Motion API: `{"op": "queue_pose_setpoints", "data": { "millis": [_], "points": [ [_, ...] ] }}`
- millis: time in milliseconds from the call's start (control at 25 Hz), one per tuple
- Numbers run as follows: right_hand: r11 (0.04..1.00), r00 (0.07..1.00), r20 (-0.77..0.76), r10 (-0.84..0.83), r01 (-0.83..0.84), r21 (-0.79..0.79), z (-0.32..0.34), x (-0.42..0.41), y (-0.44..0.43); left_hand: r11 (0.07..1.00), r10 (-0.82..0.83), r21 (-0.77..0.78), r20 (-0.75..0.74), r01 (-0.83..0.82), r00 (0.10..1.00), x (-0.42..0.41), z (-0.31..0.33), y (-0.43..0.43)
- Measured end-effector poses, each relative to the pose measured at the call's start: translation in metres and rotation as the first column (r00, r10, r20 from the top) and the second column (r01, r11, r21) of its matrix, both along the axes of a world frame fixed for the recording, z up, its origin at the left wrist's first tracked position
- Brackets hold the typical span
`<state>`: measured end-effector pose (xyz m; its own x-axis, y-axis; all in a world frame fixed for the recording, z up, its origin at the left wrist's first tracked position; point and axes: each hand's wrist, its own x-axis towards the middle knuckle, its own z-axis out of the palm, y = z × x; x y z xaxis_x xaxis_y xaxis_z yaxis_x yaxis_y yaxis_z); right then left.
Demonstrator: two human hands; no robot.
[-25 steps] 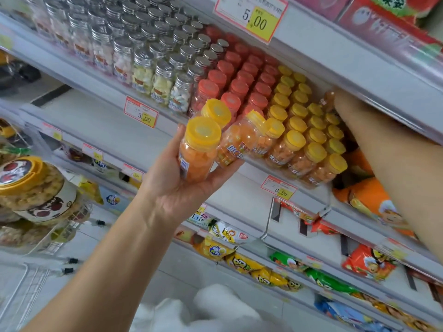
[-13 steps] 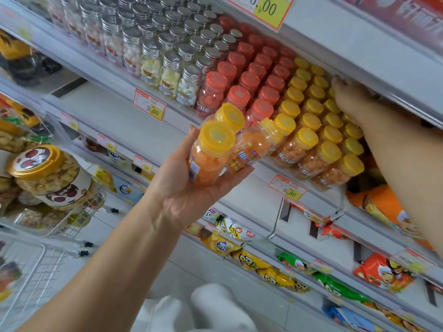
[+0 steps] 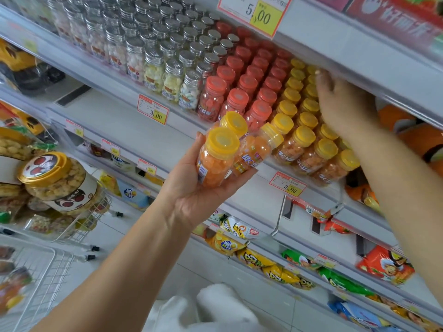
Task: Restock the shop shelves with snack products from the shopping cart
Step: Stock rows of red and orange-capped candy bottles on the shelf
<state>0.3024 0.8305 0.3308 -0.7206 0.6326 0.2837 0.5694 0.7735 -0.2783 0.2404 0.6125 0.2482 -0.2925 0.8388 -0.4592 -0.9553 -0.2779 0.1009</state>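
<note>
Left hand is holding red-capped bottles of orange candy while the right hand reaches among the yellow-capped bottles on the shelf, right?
Not quite: the head view shows the left hand holding yellow-capped candy bottles, not red-capped. The right hand does reach among the yellow-capped shelf bottles.

Top price tag reads 5.00; left shelf tag 3.00; right shelf tag 0.80.

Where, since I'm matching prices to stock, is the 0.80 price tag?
Head view: the 0.80 price tag sits on the shelf edge right of centre, below the front yellow-capped bottles, just right of the left hand.
</note>
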Motion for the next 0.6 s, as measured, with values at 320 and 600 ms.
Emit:
{"op": "queue_pose_setpoints", "data": {
  "millis": [320, 600],
  "points": [
    [0.726, 0.931, -0.257, 0.26, -0.364, -0.583, -0.013, 0.018, -0.053, 0.997, 0.019, 0.081, 0.003, -0.019, 1.0, -0.01, 0.009, 0.005],
    [0.926, 0.873, -0.338, -0.353, 0.275, -0.257, -0.022, 0.029, 0.041, 0.998, 0.065, -0.014, -0.03, -0.065, 0.997, -0.01, -0.006, 0.005]
  ]
}}
